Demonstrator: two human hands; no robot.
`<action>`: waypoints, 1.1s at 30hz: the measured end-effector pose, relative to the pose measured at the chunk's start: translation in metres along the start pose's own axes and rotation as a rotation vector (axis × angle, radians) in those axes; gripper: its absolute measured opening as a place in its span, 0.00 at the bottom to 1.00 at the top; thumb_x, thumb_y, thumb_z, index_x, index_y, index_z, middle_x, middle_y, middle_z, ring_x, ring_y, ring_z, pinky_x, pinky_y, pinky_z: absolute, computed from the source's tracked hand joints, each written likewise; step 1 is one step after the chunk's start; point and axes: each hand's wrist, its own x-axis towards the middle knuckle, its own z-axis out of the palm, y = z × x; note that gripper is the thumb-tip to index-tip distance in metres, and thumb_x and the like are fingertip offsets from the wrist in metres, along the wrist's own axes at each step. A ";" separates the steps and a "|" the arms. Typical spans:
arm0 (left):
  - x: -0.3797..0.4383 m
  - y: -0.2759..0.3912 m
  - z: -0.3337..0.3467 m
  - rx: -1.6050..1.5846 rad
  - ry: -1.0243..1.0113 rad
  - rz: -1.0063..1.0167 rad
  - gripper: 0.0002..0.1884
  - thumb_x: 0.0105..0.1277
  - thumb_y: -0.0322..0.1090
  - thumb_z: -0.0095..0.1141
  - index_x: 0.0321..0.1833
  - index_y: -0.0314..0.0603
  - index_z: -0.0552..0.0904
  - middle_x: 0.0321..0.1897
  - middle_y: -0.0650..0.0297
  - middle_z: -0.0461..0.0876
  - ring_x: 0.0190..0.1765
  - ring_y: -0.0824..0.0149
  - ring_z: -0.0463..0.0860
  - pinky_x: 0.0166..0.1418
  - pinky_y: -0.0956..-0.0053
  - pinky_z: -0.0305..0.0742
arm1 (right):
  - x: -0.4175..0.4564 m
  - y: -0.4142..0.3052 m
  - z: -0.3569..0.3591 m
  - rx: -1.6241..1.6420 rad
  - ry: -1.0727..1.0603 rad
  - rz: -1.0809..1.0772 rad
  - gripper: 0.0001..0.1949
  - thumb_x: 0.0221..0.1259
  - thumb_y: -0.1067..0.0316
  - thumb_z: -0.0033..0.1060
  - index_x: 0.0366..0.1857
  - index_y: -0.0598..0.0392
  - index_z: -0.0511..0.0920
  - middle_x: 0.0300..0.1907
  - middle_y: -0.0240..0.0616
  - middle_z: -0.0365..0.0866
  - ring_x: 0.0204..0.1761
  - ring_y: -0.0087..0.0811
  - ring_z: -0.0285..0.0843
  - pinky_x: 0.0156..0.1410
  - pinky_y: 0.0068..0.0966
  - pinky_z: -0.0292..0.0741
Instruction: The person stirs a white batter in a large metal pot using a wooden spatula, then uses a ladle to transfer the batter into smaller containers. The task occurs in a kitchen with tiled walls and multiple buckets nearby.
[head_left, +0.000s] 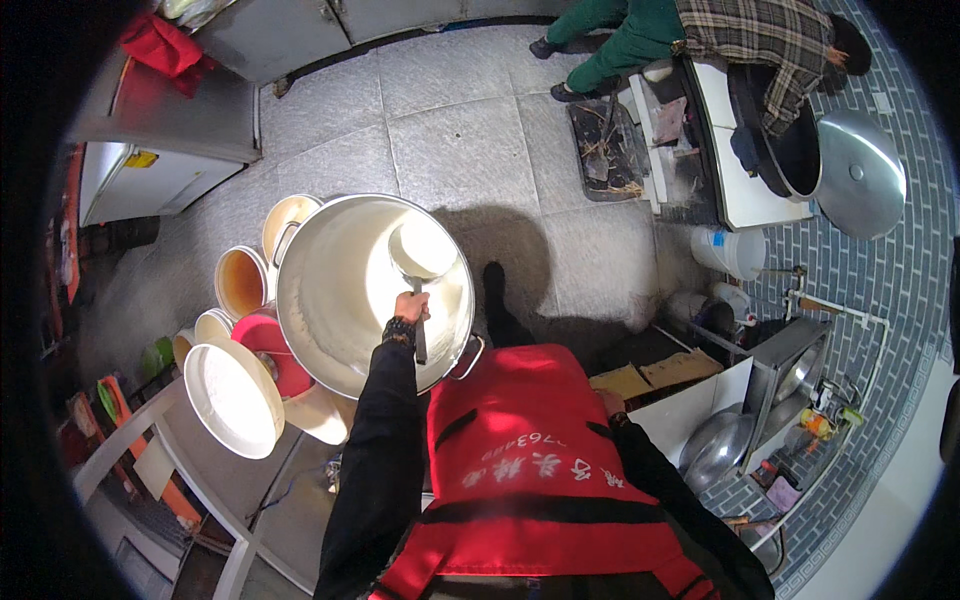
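Observation:
My left hand (411, 306) grips the dark flat handle of a big ladle (421, 247) inside a large metal stockpot (322, 315). The ladle's bowl looks bright white, and glare hides whether it holds anything. Pale, creamy stuff coats or fills the pot; how deep it is cannot be told. The pot's side handle (471, 358) sticks out close to my red apron (517, 427). Down by the apron's right side is my right hand (613, 403), partly hidden, near a white-sided unit with cardboard (681, 373) on top. Whether it holds something is unclear.
Left of the pot stand several plastic buckets (241, 283), a red basin (274, 349) and a white round lid or tub (234, 400). Another person (750, 30) bends over a big dark wok or pot (802, 161) at the upper right. A black tray (607, 154) lies on the tiled floor (457, 142).

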 end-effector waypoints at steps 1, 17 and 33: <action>-0.014 0.002 -0.005 -0.012 -0.042 -0.019 0.11 0.62 0.32 0.59 0.30 0.29 0.75 0.17 0.59 0.74 0.16 0.67 0.72 0.19 0.71 0.70 | 0.004 0.000 -0.002 -0.074 -0.038 -0.055 0.19 0.65 0.50 0.48 0.52 0.46 0.80 0.52 0.41 0.82 0.50 0.48 0.80 0.54 0.46 0.76; -0.388 0.050 -0.107 -0.457 -0.186 0.334 0.12 0.72 0.29 0.51 0.55 0.34 0.70 0.21 0.67 0.68 0.17 0.77 0.66 0.19 0.80 0.63 | 0.034 -0.130 -0.011 0.436 0.058 0.058 0.15 0.64 0.57 0.56 0.41 0.56 0.85 0.44 0.40 0.87 0.47 0.34 0.83 0.56 0.30 0.76; -0.451 -0.039 -0.289 0.342 0.978 0.639 0.18 0.66 0.30 0.54 0.57 0.30 0.71 0.32 0.44 0.81 0.34 0.44 0.82 0.38 0.58 0.75 | 0.050 -0.189 0.032 0.591 0.003 -0.240 0.10 0.63 0.67 0.56 0.36 0.60 0.86 0.35 0.38 0.88 0.39 0.30 0.83 0.48 0.27 0.77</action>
